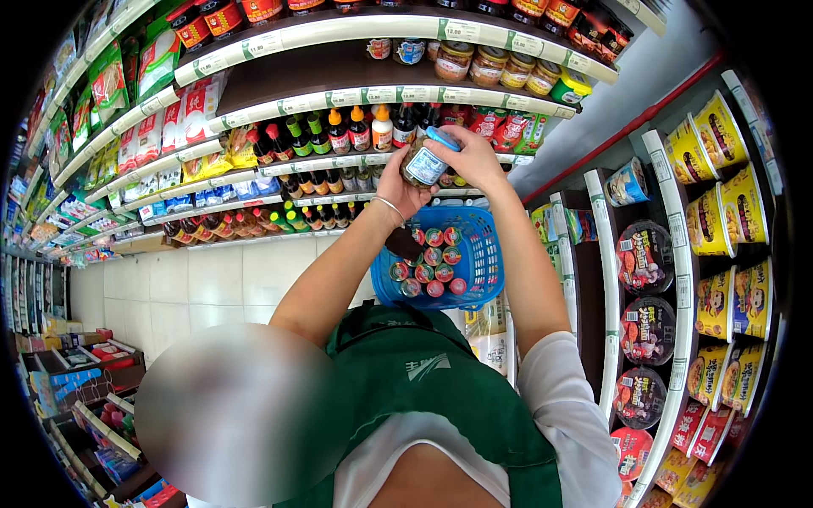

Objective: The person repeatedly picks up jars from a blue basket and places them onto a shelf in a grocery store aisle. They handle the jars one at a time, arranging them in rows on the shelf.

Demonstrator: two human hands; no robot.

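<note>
Between my two hands is a glass jar [424, 166] with a blue lid and a pale blue label, tilted in front of the shelves. My left hand [406, 189], with a bangle at the wrist, holds the jar from below and its left side. My right hand [471, 157] grips it by the upper right, close to the lid. Below my forearms sits a blue plastic basket [488, 254] holding several small jars [433, 256] with round printed lids. A dark brown cloth-like item [404, 244] lies over the basket's left part.
Ahead, a store shelf [286, 76] carries lidded jars [454, 61] and sauce bottles [338, 131]. Bagged goods [190, 114] fill its left side. Instant noodle tubs [646, 260] stand on racks close on my right. A blurred person [241, 413] is at lower left, over the tiled floor [203, 279].
</note>
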